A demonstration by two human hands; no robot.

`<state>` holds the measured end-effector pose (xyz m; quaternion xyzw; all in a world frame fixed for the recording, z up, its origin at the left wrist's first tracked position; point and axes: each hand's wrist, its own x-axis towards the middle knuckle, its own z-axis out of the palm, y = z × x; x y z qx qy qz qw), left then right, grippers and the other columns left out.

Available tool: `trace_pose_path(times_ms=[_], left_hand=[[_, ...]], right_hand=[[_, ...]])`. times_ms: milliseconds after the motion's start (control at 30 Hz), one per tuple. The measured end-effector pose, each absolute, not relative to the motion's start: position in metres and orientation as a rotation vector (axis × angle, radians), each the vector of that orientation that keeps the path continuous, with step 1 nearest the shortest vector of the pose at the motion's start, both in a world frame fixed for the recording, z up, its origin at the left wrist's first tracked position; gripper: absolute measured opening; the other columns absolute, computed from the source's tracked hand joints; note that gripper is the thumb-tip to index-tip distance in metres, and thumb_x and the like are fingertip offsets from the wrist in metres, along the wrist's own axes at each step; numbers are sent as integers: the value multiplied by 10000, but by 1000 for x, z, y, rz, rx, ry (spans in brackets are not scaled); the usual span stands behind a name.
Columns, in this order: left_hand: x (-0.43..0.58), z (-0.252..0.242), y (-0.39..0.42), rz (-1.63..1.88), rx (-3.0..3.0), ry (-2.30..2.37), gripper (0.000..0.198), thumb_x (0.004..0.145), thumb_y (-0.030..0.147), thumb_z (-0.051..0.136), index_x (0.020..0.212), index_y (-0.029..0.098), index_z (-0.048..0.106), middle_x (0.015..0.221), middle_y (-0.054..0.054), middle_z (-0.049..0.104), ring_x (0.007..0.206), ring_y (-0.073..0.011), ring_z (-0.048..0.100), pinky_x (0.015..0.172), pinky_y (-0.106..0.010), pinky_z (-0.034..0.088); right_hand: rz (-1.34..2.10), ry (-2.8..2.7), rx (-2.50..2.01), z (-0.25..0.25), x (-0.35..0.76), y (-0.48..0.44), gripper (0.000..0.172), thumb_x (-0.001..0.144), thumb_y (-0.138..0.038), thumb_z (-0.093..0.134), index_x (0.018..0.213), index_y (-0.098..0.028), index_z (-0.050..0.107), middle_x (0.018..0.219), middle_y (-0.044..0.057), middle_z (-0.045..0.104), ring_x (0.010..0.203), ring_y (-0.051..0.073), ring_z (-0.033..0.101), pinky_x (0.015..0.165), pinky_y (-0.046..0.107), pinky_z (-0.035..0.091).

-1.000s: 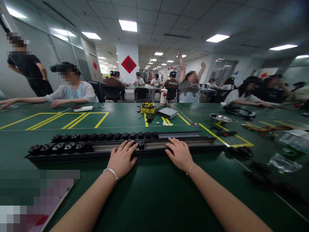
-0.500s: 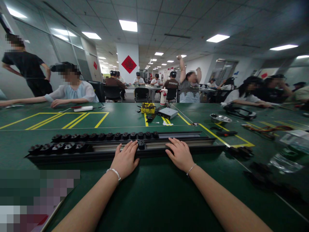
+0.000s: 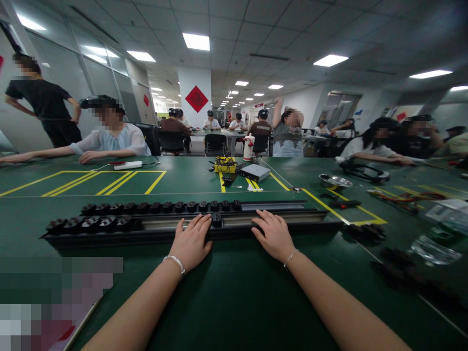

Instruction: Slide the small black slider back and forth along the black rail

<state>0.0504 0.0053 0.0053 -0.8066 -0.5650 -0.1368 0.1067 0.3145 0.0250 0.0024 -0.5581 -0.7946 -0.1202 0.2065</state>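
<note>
Two long black rails lie across the green table. My left hand (image 3: pixel 192 243) rests on the near rail (image 3: pixel 307 227), fingers stretched out, with one black socket module (image 3: pixel 217 220) sitting in the channel just right of its fingertips. Further right, my right hand (image 3: pixel 273 235) lies on the same rail, its fingers spread and nothing in them. More black modules (image 3: pixel 90 223) stand in a row at the near rail's left end. The far rail (image 3: pixel 270 206) carries a longer row of similar modules (image 3: pixel 179 206); its right part shows bare channel.
A metal bowl (image 3: pixel 335 181), a grey box (image 3: pixel 254 171), a yellow item with black cables (image 3: pixel 225 164) and a white bottle (image 3: pixel 248 147) stand beyond the rails. Loose black modules (image 3: pixel 398 263) and a clear plastic bottle (image 3: pixel 438 239) lie at right. Several people sit around.
My hands stay on the near rail with hardly any movement. The view shifts slightly. Across the table, a person's raised arms have come down a little.
</note>
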Motion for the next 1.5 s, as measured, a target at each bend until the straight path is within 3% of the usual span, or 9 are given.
trace_pose_path(times_ms=[500,867,1133,1367,1500], left_hand=[[51,2,7,-418,-2355,-1659,558,785,329,435,1336,285,357,1416,-13,386,1306,-248,304,1030,-536,211],[54,1,3,-480,-2353,-1651,571,773,303,435,1336,241,363,1422,-21,376,1317,-227,280,1044,-485,207],[59,-2,1,-624,-2271,-1609,541,783,289,427,1313,181,396,1397,-53,413,1332,-222,256,1092,-462,133],[58,-1,1,-613,-2362,-1580,525,757,284,466,1278,225,435,1363,-38,460,1255,-217,384,1004,-414,287],[59,2,1,-605,-2347,-1644,507,752,290,464,1257,241,449,1351,-19,475,1206,-222,426,960,-422,304]], right_hand=[[-323,-2211,-1555,2,315,25,359,883,-437,342,1095,-283,588,1339,25,470,1248,210,375,991,432,277],[-312,-2224,-1567,4,314,24,369,888,-438,328,1103,-281,583,1347,24,461,1253,207,369,998,426,269],[-327,-2223,-1557,2,316,26,362,884,-445,342,1096,-282,586,1344,19,466,1249,201,373,995,419,273],[-327,-2219,-1552,1,316,27,361,883,-446,346,1100,-284,584,1346,15,464,1252,202,369,998,418,269],[-327,-2219,-1553,1,316,26,362,885,-447,341,1099,-286,584,1345,13,464,1252,201,369,996,418,270]])
